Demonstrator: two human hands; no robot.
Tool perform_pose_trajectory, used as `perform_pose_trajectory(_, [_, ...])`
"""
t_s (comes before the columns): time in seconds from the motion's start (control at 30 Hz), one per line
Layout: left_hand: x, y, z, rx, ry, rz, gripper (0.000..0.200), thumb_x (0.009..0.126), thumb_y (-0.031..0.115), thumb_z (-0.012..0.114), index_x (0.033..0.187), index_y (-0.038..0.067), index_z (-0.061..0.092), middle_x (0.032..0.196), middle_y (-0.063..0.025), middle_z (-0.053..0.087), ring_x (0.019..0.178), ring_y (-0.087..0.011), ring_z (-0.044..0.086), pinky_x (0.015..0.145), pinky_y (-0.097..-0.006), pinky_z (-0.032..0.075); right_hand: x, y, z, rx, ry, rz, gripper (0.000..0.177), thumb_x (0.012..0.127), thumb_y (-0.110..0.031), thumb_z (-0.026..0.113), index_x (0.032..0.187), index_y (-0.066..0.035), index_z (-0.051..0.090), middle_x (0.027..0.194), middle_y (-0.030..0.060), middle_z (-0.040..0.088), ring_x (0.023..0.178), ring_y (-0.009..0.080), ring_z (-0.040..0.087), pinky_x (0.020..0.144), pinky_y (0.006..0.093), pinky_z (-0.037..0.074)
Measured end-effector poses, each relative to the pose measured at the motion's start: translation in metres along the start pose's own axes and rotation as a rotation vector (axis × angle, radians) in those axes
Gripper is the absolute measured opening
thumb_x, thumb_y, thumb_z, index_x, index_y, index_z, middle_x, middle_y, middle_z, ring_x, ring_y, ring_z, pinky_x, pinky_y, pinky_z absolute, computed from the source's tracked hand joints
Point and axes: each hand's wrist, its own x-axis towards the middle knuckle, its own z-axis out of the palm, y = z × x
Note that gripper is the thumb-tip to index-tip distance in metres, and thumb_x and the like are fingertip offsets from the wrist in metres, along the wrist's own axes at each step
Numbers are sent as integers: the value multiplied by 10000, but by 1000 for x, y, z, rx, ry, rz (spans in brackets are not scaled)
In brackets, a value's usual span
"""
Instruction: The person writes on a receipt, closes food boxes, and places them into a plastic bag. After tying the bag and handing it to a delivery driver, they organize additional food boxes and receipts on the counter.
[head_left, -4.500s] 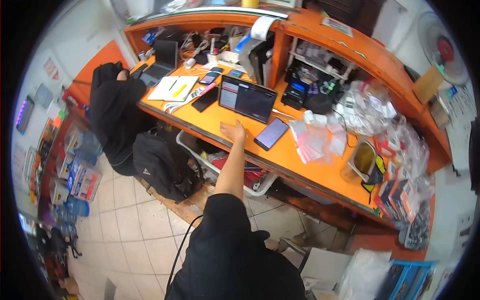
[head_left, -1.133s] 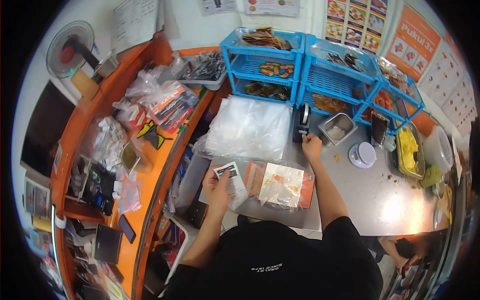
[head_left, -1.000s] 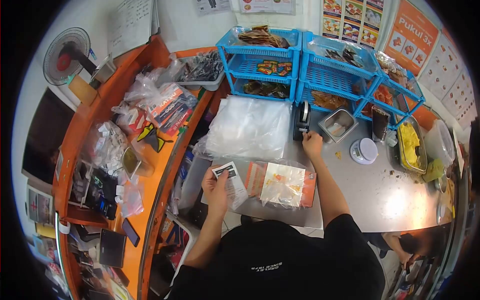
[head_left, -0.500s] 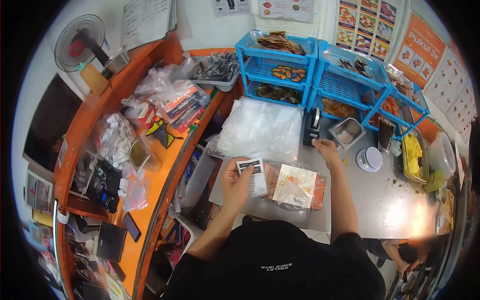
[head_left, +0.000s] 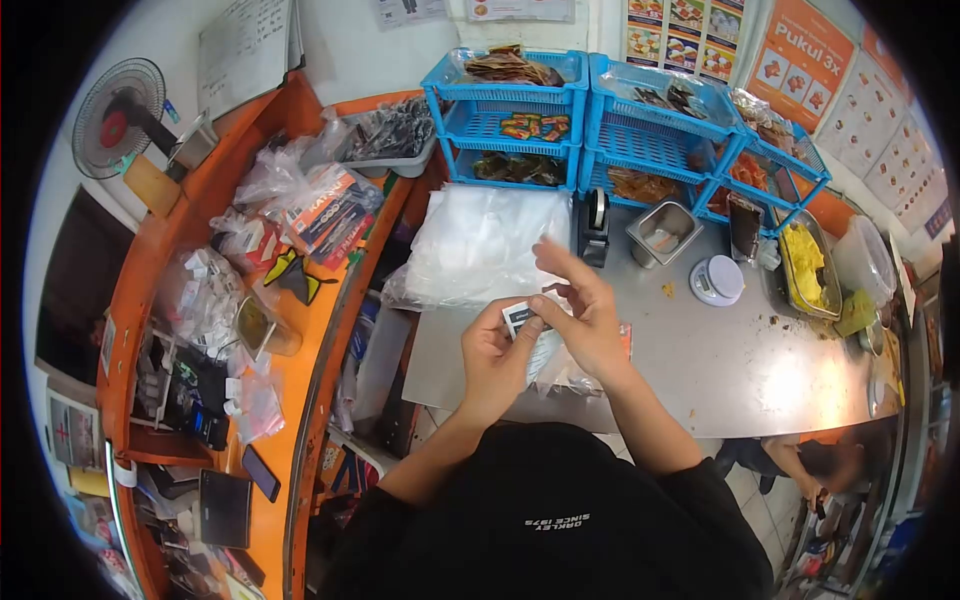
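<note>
In front of my chest, my left hand (head_left: 495, 352) is closed on a small printed paper slip (head_left: 517, 317), its thumb lying along the slip. The thumb of my right hand (head_left: 590, 320) presses at the slip's upper edge, while its upper fingers stick out, slightly blurred. Below both hands lies a clear plastic-wrapped package (head_left: 572, 378) with an orange edge, mostly covered by them. Beyond my right hand stands a black tape dispenser (head_left: 595, 235). A stack of clear plastic bags (head_left: 480, 240) lies just past my left hand.
Blue tiered baskets (head_left: 510, 125) with packets line the back of the steel table (head_left: 720, 370). To the right are a metal container (head_left: 663, 235), a white scale (head_left: 717, 280) and a tray of yellow food (head_left: 805, 265). An orange counter (head_left: 300, 350) runs along the left. Another person (head_left: 800, 465) is at lower right.
My right hand has come from the tape dispenser to the paper slip. My left hand has brought the slip over the package, now mostly covered. The camera view has shifted slightly.
</note>
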Motion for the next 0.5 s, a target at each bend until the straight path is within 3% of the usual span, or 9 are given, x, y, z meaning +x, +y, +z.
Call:
perform_pose_trajectory(0.07, [0,2,1,-7,66,31,227,900,22,618,1113,-35,565,986,-73,653,882,-87,601,754,-231,485,-8,-7,-1,95,21,39,491,815,-87,699,1271,-22,529,1293,153,552,1182,193,514,935,321,406])
perform_pose_trajectory(0.13, [10,16,4,-20,184,-61,240,880,-15,617,1115,-27,567,961,-54,647,869,-90,599,765,-234,482,-17,-10,-15,-31,-366,83,460,832,-42,680,1262,-9,522,1200,117,586,1119,146,533,934,288,421])
perform_pose_trajectory(0.17, [21,19,4,-77,250,72,239,871,-29,615,1105,-20,567,934,-40,637,847,-88,595,766,-230,479,-22,-5,-20,16,-455,230,312,825,-51,688,1121,-1,602,999,53,642,970,96,573,850,255,450])
perform_pose_trajectory(0.2, [32,21,5,-134,316,208,240,862,-44,613,1096,-13,567,907,-27,626,824,-86,590,768,-225,476,-24,-7,-26,16,-457,241,312,825,-51,688,1121,-1,602,999,53,642,970,96,573,850,255,450])
perform_pose_trajectory(0.3, [63,31,-6,-204,301,289,205,828,-15,640,1024,9,585,887,-40,630,835,-96,588,738,-232,469,-10,-33,-48,-397,-260,54,131,812,-57,669,888,48,657,734,76,634,689,80,566,593,277,451])
perform_pose_trajectory(0.33, [72,27,-9,-205,306,287,205,828,-15,640,1024,9,585,887,-40,630,835,-96,588,738,-232,469,-4,-34,-59,-397,-264,58,131,812,-57,669,888,48,657,734,76,634,689,80,566,593,277,451])
perform_pose_trajectory(0.4, [83,9,-19,-106,298,174,66,839,7,642,886,15,597,820,-4,604,761,-79,559,681,-222,440,6,-34,-82,-613,-79,63,125,807,-76,676,851,39,658,670,61,608,636,65,536,555,257,423])
perform_pose_trajectory(0.43, [83,1,-20,82,319,117,108,863,45,638,771,26,584,718,33,552,670,-58,508,600,-222,394,7,-25,-98,-612,-82,63,125,807,-76,676,851,39,658,670,61,608,636,65,536,555,257,423])
perform_pose_trajectory(0.5, [72,-38,-33,118,277,18,138,875,63,636,753,34,578,679,43,522,635,-45,474,573,-222,368,8,9,-127,-673,-169,339,148,819,-113,689,809,33,667,626,27,587,595,56,510,532,247,405])
